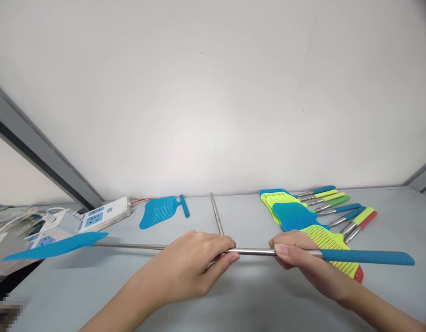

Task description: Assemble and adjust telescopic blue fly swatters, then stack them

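Currently, blue swatter (256, 251) held crosswise above near tabletop (250, 304), head (55, 246) left. Left hand (192, 263), right hand (299, 259): fingers wrapped around metal rod. Probably light; rod stiff, slippery; head flexible. Best hold: handle (368, 257).

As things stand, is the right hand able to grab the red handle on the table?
Probably not while the right hand is closed around a blue fly swatter. Otherwise the way looks free: the red handle lies a little beyond, its top looking uncovered.
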A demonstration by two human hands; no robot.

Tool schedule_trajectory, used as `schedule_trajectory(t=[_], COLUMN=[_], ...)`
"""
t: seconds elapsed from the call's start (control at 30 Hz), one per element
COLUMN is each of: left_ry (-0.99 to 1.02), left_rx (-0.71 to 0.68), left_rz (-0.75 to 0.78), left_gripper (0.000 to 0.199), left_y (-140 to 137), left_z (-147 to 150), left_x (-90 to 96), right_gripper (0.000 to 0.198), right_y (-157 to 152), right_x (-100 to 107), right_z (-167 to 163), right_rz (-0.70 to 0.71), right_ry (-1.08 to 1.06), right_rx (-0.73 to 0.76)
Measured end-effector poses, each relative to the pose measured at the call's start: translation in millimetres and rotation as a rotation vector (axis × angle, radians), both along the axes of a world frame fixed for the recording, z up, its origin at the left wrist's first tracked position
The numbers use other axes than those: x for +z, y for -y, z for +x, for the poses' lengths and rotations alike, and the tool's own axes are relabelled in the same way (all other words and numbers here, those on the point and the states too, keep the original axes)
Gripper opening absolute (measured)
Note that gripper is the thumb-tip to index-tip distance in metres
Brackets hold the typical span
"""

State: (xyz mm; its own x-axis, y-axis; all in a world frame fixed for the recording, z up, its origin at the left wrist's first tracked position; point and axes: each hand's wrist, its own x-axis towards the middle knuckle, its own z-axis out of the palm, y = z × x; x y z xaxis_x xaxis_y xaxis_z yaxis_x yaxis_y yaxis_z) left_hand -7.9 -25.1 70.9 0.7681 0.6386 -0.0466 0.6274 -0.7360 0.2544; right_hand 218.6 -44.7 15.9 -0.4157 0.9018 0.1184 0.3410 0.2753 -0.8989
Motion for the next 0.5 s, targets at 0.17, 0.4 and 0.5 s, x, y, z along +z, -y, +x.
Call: schedule_trajectory(t=[0.17, 0.4, 0.5], left_ry=[-0.004, 0.017, 0.027], left_rx=[0.077, 0.067, 0.064], left_rz=[-0.003, 0.043, 0.034], left_gripper=[0.032, 0.033, 0.032], left_y=[0.7, 0.1, 1.3], left_z=[1.1, 3.5, 4.7], left_x=[-5.7, -7.8, -6.6], right_gripper=[0.04, 0.039, 0.038], right_y=[-3.8, -4.1, -4.5], right_x=[-9.7, -10.4, -10.0], right_z=[-0.4, -0.6, -0.7], right_rz=[-0.041, -0.074, -0.088], right_ry=[-0.122, -0.155, -0.162], right_rx=[0.012, 0.023, 0.032])
